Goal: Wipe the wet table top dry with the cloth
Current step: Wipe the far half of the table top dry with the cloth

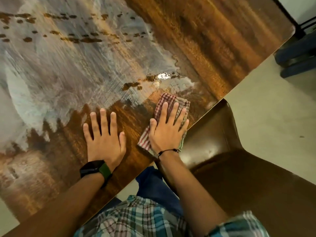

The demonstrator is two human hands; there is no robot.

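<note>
The brown wooden table top [213,48] fills most of the view. A red-and-white checked cloth [168,101] lies near the table's near edge. My right hand [168,127] presses flat on the cloth with fingers spread. Beside it, my left hand [106,135] rests flat on bare wood, fingers apart, holding nothing. Just beyond the cloth sits a small shiny puddle [163,76] with dark wet blotches [131,85]. Streaky wet film [68,65] covers the left and middle of the table, and more dark droplets [82,38] run across the far left.
A dark brown chair [230,151] stands close to the table edge at right. Pale floor [273,108] lies beyond it. Dark blue furniture [301,55] stands at the far right. A watch is on my left wrist, a thin cord on my right.
</note>
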